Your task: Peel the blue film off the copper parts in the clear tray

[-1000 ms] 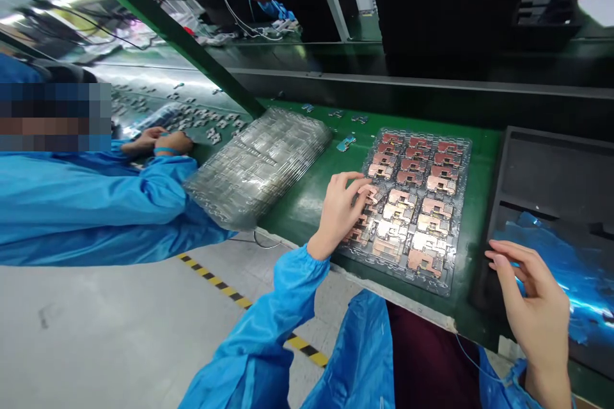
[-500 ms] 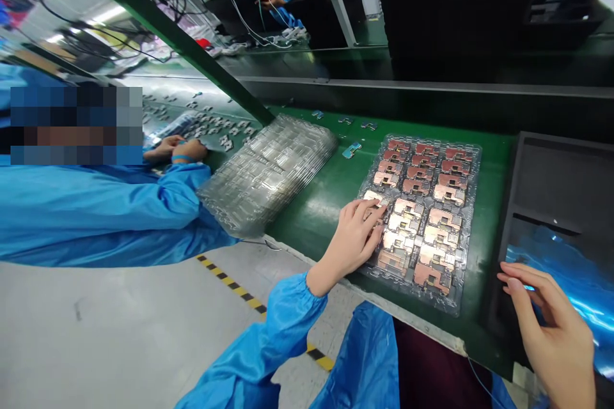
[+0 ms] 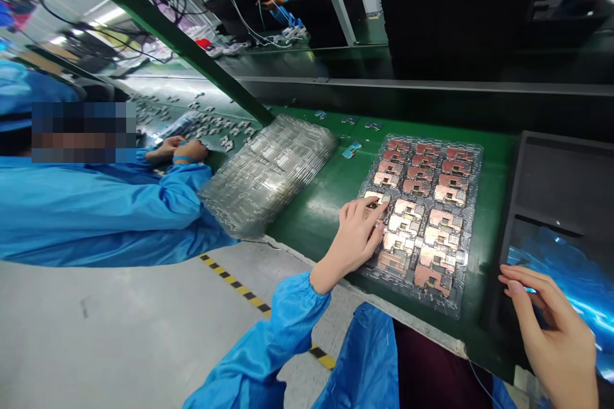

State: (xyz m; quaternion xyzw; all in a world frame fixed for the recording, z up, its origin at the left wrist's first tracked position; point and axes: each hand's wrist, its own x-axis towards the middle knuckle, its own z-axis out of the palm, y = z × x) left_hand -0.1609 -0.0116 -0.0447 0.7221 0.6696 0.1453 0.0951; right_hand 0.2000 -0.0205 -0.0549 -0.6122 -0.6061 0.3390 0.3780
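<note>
My left hand [image 3: 357,233] lies over the left edge of a clear plastic tray [image 3: 458,303], fingers spread and touching the circuit boards there. Several copper-coloured circuit boards [image 3: 439,246] sit in the tray's rows, the far ones looking redder. At the right, my right hand [image 3: 551,326] hovers by the edge of a black box [image 3: 542,169], thumb and fingertips drawn together. A small blue glint shows between them; whether it is held or lies behind, I cannot make out. Shiny blue film [image 3: 566,268] lies in the box beside this hand.
A stack of clear plastic trays [image 3: 273,172] leans left of the filled one. Several small blue boards, one of them a loose board [image 3: 352,150], lie on the green bench [image 3: 311,211]. A co-worker in a blue sleeve [image 3: 96,204] handles parts at the left. A green post [image 3: 192,57] slants overhead.
The co-worker's head at the left has shifted slightly. Both my hands stay nearly where they were, and the boards in the tray look unchanged.
</note>
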